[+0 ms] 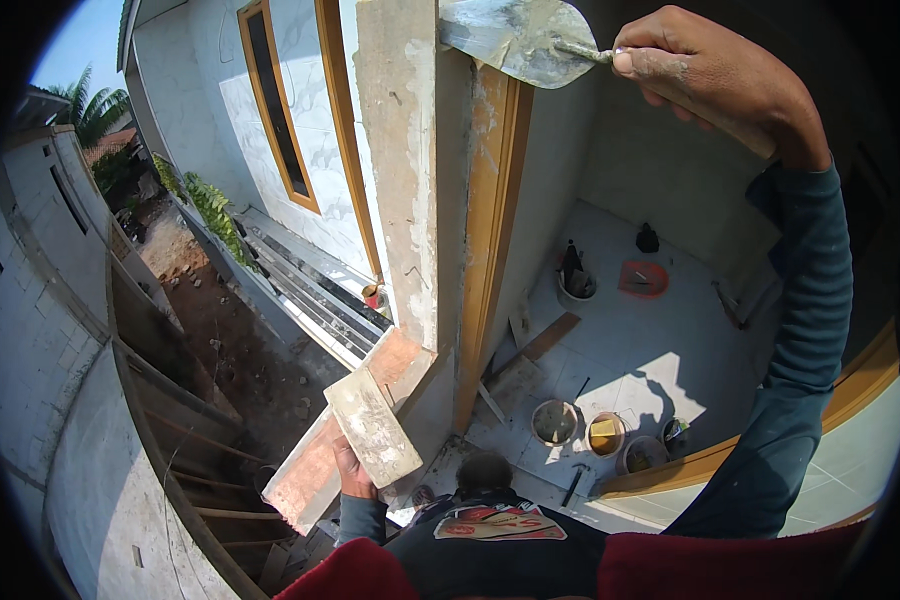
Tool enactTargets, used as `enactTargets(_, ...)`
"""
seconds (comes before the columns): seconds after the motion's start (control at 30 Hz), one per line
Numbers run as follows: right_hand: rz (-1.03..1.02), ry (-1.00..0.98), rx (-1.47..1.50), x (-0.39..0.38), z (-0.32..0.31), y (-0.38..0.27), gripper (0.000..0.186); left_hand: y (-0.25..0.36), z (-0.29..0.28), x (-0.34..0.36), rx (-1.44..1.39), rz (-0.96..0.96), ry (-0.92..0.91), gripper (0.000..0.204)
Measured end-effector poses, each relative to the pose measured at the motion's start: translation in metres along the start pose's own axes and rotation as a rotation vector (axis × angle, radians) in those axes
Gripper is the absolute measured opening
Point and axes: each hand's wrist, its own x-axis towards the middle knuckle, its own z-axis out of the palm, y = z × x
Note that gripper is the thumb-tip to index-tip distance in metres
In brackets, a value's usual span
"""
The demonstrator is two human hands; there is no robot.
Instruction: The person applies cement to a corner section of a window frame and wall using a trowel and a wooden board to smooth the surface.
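Mortar-smeared metal forms the blade of the trowel (525,42), raised at the upper edge of the view beside the cement-faced column (398,190); whether blade and column touch cannot be told. Right hand (705,75): fingers closed firmly around the trowel's handle. Left hand (354,472): gripping the rectangular, plaster-stained board (373,425) at its lower left side, fingers partly hidden behind it. The board overlaps the reddish ledge (305,478) near the column's foot. An orange-brown door frame (492,200) stands just right of the column.
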Motion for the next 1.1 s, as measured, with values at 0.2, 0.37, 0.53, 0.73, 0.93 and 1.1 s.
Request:
enactTargets(0.2,0.058,0.099,-0.020,-0.012,0.011,0.004,0.034,-0.008,0.013,-0.001,0.024,0.022,0.018,0.046)
enactTargets(0.37,-0.141,0.120,0.134,-0.010,0.046,0.046,0.033,0.000,0.004,-0.006,0.040,0.070,0.042,0.044)
enactTargets(0.53,-0.028,0.105,0.895,-0.047,0.128,0.047,0.034,0.004,0.002,-0.004,0.115,0.084,0.057,0.042)
enactTargets(0.73,-0.058,0.062,1.433,-0.029,0.236,0.039,0.041,-0.002,0.016,-0.002,0.113,0.054,0.059,0.041)
enactTargets(0.93,-0.120,0.110,1.472,-0.007,0.256,0.030,0.041,0.015,-0.024,-0.004,0.036,0.083,0.037,0.058)
enactTargets(1.1,-0.128,0.082,1.478,0.006,0.263,0.039,0.040,0.014,-0.031,-0.008,0.042,0.097,0.065,0.059)
